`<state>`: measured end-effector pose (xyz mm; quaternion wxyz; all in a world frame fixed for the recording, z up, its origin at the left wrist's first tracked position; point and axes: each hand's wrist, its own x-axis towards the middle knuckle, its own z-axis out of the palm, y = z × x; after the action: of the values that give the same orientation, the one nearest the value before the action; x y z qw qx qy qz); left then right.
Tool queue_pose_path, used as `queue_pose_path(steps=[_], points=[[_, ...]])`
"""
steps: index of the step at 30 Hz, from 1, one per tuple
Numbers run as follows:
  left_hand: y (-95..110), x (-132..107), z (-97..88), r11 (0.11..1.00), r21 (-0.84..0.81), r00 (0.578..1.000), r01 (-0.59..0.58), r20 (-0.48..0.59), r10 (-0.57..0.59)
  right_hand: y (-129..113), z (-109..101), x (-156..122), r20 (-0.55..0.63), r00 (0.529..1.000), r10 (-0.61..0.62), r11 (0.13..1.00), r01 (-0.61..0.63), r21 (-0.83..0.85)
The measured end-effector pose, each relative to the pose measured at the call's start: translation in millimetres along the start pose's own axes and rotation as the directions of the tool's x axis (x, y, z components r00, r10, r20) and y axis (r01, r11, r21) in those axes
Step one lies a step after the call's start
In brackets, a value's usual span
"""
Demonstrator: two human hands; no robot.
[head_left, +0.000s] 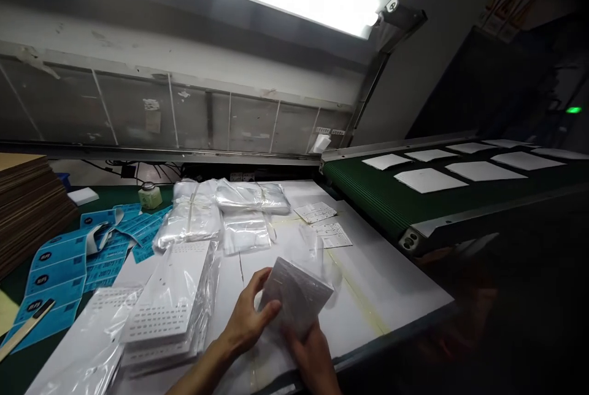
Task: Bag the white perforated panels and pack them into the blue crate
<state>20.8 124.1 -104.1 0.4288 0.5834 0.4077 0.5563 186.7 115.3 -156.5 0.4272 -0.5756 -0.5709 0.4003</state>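
Observation:
Over the white work surface (396, 287), a greyish, see-through plastic packet (297, 297) is tilted between both hands, with a loose clear flap at its far end. I cannot make out whether it is one bag or a stack of them. My left hand (251, 312) grips its left side, thumb in front and fingers at the upper edge. My right hand (313, 349) supports it from below, its fingers partly hidden behind the plastic. Just beyond the packet lie two small printed cards (334, 235). Left of my left hand are printed white sheets in clear sleeves (168, 294).
Bundles of clear plastic bags (191, 214) lie behind the sheets. Farther left are blue printed label strips (59, 272), a small jar (150, 195), a wooden-handled tool (27, 330) and a cardboard stack (32, 211). A green conveyor belt (368, 192) carries several white pieces at right.

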Motion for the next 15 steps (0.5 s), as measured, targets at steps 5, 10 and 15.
queue_pose_path(steps=[5, 10, 15], points=[[3.7, 22.1, -2.1, 0.99, -0.038, 0.985, 0.139, 0.111, -0.134, 9.6, 6.1, 0.8, -0.022, 0.999, -0.032, 0.997, 0.031, -0.067], [-22.3, 6.6, -0.5, 0.943, -0.113, 0.949, 0.313, 0.081, -0.305, 12.6, 7.6, 1.1, -0.059, 0.998, -0.002, 0.992, -0.006, -0.125], [-16.0, 10.5, 3.0, 0.817, -0.316, 0.858, 0.482, -0.018, -0.513, 3.9, 12.1, -6.1, -0.094, 0.992, 0.082, 0.997, -0.081, 0.016]])
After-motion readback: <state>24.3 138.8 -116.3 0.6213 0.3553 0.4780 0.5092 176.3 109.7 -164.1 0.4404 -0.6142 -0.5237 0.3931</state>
